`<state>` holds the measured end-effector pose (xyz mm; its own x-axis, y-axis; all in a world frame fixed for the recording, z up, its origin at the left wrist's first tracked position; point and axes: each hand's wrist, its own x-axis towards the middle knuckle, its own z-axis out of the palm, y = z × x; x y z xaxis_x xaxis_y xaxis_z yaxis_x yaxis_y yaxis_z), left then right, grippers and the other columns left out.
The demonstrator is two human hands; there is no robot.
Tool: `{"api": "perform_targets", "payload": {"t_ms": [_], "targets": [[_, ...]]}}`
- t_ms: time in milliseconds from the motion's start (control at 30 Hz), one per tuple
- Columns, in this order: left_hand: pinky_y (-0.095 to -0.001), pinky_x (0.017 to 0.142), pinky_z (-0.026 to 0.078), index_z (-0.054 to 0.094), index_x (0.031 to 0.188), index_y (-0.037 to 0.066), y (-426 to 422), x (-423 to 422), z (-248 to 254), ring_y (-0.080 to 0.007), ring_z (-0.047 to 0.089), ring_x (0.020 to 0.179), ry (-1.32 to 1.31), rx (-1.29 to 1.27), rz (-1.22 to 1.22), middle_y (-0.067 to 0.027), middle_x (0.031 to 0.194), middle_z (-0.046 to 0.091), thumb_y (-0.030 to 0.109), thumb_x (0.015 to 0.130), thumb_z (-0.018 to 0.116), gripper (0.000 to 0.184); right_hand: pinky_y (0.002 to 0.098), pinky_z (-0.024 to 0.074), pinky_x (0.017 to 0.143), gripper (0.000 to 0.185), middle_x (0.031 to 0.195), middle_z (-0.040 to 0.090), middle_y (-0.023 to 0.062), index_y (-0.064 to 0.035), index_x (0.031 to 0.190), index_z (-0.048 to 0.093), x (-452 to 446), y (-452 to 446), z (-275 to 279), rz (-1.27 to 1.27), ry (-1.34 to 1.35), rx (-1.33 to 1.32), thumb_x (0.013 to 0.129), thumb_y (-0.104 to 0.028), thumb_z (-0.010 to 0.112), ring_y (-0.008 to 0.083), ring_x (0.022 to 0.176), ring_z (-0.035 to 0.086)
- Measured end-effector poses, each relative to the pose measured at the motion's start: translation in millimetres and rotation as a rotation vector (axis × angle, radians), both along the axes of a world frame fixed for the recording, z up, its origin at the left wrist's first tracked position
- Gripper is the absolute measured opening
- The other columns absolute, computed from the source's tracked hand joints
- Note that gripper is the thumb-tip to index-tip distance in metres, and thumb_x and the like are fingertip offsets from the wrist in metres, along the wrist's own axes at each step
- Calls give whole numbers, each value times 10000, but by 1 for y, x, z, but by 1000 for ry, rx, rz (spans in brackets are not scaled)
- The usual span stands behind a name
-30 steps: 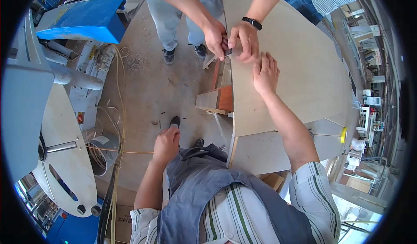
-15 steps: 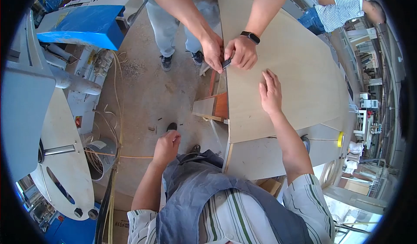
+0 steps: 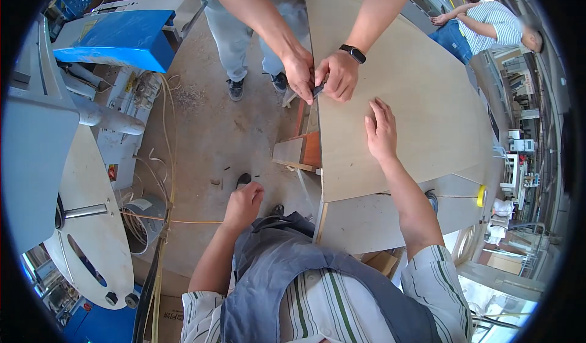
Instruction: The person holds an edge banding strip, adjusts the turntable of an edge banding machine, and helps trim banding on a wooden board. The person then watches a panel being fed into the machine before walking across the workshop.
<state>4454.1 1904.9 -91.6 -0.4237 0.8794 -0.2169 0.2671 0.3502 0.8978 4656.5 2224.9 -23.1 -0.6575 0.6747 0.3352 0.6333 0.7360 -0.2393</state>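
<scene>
My right hand (image 3: 381,132) lies palm down on a large light-brown wooden board (image 3: 421,123), fingers stretched out and apart. Off the board's left side, my left hand (image 3: 245,201) hangs in the air before my apron, its fingers curled in a loose fist; nothing shows in it. Across from me, a co-worker's two hands (image 3: 337,77) meet at the board's left edge around a small dark tool (image 3: 318,90), mostly hidden by the fingers.
A grey panel (image 3: 360,224) extends beneath the board, with a yellow tape roll (image 3: 481,196) at its right. A blue-and-grey machine (image 3: 116,41) stands at left, near a grey bucket (image 3: 146,221) and hanging cables. Another person (image 3: 488,25) stands at the far right.
My left hand has risen slightly and shifted right. My right hand stays flat on the board. The person at the far right has turned, with forearms now showing.
</scene>
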Motion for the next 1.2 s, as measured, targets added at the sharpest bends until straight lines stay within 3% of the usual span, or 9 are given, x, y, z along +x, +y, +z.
{"api": "perform_targets", "payload": {"t_ms": [167,333,800,867,967,1067,1133,1200], "targets": [[-313,601,451,615,912,15,4,-1,5,-224,563,617,-31,-26,-10,-85,732,642,57,823,585,103,389,397,971,369,1320,497,124,-44,1250,509,0,1,0,4,-4,7,891,-122,545,303,1165,488],[-365,601,454,606,888,16,6,0,7,-296,572,636,-75,-35,17,-128,738,638,48,795,595,98,389,396,974,364,1325,495,123,-44,1245,513,0,-1,0,-13,-13,-3,890,-120,545,302,1170,486],[-348,585,443,597,881,5,57,-5,18,-268,549,601,-71,47,-7,-116,721,631,30,787,588,97,399,392,978,371,1319,502,131,-39,1250,510,0,1,0,6,-24,36,890,-120,549,307,1178,482],[-292,605,451,609,924,9,71,-7,14,-195,560,630,-61,92,10,-79,749,644,13,798,595,126,400,392,977,371,1319,501,133,-39,1250,510,1,1,0,9,-20,36,889,-118,549,307,1178,483],[-291,606,448,607,924,12,96,-15,22,-189,550,625,9,197,41,-76,750,639,7,798,589,128,402,392,975,372,1319,499,138,-38,1249,508,0,1,0,21,-6,39,888,-112,551,307,1178,483],[-295,614,446,607,946,19,123,-26,30,-200,548,641,20,243,52,-76,751,627,2,793,586,155,396,387,984,388,1333,489,142,-37,1269,499,0,1,0,19,-14,29,890,-110,543,309,1188,480],[-338,638,460,605,933,44,140,-31,33,-264,565,691,112,330,70,-100,852,621,-6,800,573,146,391,382,993,404,1348,479,145,-36,1288,491,1,0,0,15,-29,15,893,-107,535,311,1198,476],[-340,648,464,609,951,46,157,-32,35,-266,569,705,113,363,81,-102,882,618,-4,799,576,163,390,382,993,407,1348,479,145,-37,1289,490,0,0,0,13,-31,13,890,-106,537,311,1198,476]]}}
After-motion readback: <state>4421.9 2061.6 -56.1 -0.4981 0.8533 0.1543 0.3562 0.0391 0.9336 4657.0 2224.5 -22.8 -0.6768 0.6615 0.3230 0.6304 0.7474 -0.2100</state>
